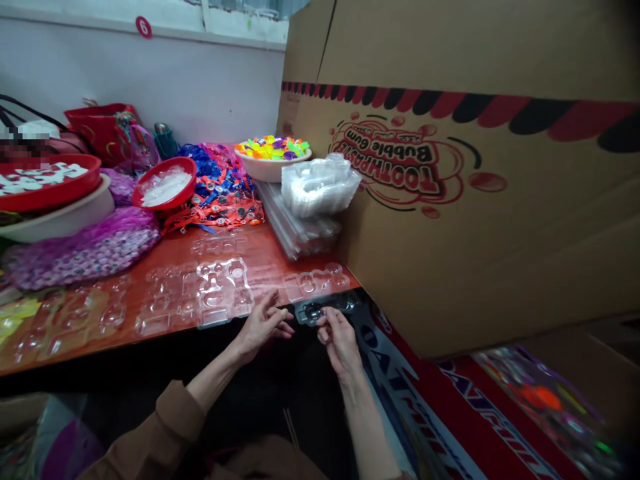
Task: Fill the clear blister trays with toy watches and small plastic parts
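Observation:
At the table's front edge my right hand pinches a clear plastic blister tray between thumb and fingertips. This tray sticks out past the edge over the dark space below. My left hand hovers just left of it with fingers apart, holding nothing that I can see. Behind the hands another clear blister tray lies flat on the red-brown tabletop. More empty-looking blister trays are spread in a row to the left, some of them overlapping.
Stacked blister trays stand by a large cardboard box on the right. Behind sit a bowl of colourful pieces, blue and orange strap-like items, a red dish and a purple net bag. Red printed cartons lie lower right.

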Available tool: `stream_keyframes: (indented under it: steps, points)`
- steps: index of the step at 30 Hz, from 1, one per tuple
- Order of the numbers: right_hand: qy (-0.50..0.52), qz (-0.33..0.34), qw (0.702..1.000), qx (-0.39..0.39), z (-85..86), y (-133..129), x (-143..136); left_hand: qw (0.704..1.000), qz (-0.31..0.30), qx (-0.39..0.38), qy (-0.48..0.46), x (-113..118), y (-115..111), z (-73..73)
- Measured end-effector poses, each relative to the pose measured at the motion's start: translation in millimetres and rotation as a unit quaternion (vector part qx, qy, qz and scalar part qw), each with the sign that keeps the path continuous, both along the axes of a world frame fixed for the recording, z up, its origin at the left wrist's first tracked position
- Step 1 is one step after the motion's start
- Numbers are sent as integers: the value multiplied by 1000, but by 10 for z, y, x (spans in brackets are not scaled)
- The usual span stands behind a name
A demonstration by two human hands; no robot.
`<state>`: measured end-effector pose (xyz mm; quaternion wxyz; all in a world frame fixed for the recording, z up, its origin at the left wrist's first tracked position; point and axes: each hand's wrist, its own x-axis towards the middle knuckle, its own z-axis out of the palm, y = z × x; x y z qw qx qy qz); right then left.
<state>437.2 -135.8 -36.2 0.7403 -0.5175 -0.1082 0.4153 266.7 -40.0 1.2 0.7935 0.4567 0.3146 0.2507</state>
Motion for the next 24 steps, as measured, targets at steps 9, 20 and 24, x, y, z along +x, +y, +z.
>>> stream_keyframes:
  steps: [9, 20, 24]
  points:
    - [28, -32, 999, -4, -134, 250, -1, 999, -23, 43, 21, -305, -42, 45]
    - [-35, -41, 994, -98, -168, 390, 246, 849, 35, 499, 172, -770, 43, 155]
    - [-89, 41, 987, -126, -96, 201, 106, 745, 31, 598, 293, -878, 151, 62]
